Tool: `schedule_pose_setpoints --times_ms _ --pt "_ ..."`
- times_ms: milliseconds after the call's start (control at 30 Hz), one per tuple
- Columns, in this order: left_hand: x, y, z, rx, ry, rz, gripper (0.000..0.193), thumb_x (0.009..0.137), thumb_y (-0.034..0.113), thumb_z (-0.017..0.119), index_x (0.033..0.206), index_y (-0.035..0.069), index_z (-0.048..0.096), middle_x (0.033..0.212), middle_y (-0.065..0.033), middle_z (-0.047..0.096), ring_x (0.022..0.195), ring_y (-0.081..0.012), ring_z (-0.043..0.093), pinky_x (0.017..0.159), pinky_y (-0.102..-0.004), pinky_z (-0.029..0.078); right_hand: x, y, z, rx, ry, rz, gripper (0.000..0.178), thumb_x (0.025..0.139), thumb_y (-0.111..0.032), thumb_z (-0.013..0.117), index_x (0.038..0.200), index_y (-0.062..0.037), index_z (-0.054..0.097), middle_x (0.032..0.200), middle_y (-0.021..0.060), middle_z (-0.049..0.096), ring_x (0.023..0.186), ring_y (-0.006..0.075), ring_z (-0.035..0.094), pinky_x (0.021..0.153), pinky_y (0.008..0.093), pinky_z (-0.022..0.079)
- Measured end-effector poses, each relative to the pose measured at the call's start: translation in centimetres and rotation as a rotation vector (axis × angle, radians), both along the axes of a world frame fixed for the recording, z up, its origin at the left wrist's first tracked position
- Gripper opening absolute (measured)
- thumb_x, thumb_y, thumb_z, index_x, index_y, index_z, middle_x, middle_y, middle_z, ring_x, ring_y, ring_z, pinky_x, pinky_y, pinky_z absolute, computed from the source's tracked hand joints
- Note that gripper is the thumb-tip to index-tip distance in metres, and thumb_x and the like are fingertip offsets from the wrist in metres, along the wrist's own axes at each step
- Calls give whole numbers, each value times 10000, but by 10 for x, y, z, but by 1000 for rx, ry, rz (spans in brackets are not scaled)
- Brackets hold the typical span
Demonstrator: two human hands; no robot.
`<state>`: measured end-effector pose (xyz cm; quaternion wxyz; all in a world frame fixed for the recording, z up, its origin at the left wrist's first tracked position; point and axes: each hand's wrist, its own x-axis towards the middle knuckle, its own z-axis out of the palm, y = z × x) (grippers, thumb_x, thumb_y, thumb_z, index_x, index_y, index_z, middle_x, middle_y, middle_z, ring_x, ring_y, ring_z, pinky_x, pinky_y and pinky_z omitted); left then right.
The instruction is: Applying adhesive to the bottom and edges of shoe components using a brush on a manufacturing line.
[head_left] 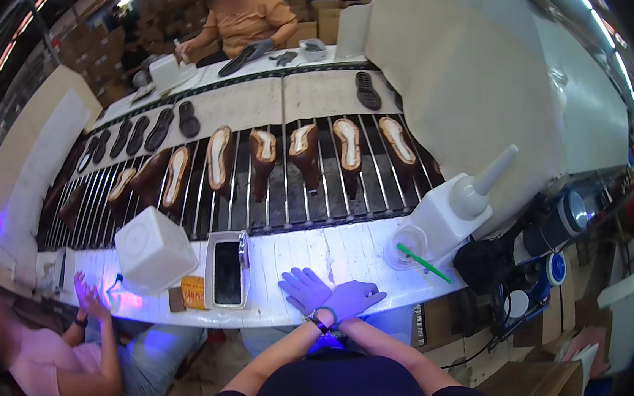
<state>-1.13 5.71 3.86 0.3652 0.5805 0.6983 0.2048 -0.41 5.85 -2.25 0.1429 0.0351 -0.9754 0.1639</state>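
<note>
My forearms cross at the wrists on the front edge of the white worktable [311, 255]. My left hand [353, 301] lies over the right wrist, its fingers extended toward the right. My right hand [305, 288] rests flat with fingers spread to the left. Both hands look violet and hold nothing. Nearest to the left hand are a clear plastic cup [403, 258] with a green-handled tool [425, 263] leaning in it, and a white bottle [445, 210] with a long nozzle. A white rectangular tray [212, 260] with a dark inside stands left of the right hand.
Beyond the table, a metal-rod conveyor [255, 211] carries several upturned brown shoe uppers [347, 144]. Black soles [368, 90] lie on the far ledge. A white square container [155, 251] and yellow packet [193, 291] are at left. One person [49, 359] sits left; another [246, 19] works opposite.
</note>
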Motion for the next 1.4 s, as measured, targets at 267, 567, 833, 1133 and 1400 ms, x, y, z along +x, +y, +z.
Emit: schedule_pose_setpoints --times_ms 267,567,833,1133,1400 --pt "-1 -1 3 52 -89 25 468 923 504 458 1055 102 657 849 -171 678 800 -334 661 746 -446 498 -3 5 -3 41 -34 -12 447 906 -284 518 1326 -134 481 1389 91 456 1315 287 384 1100 452 290" --pt "-8 -18 12 492 -163 141 259 914 323 552 979 104 675 789 -125 679 690 -285 663 605 -386 504 -13 15 4 -305 83 -374 712 888 -382 572 1459 -54 298 1522 188 240 1425 373 168 1141 480 188" --pt "-53 -114 -34 544 -68 476 141 862 190 613 809 83 687 758 -97 675 636 -265 649 573 -361 500 -81 163 22 -672 453 -757 754 838 -191 674 1435 29 269 1415 211 411 1326 316 382 1098 369 285" --pt "-49 -116 -42 742 211 449 90 816 142 658 768 66 658 741 -67 676 620 -243 652 591 -344 505 -167 277 18 -458 44 -1213 1006 623 -296 842 1364 86 280 1286 304 460 1139 409 527 947 444 460" --pt "-46 -117 -40 767 136 532 86 824 131 646 784 59 670 769 -79 687 663 -243 665 607 -338 506 -154 311 86 -408 -124 -1104 724 592 -412 779 1088 63 550 1084 266 629 1009 369 627 883 414 499"
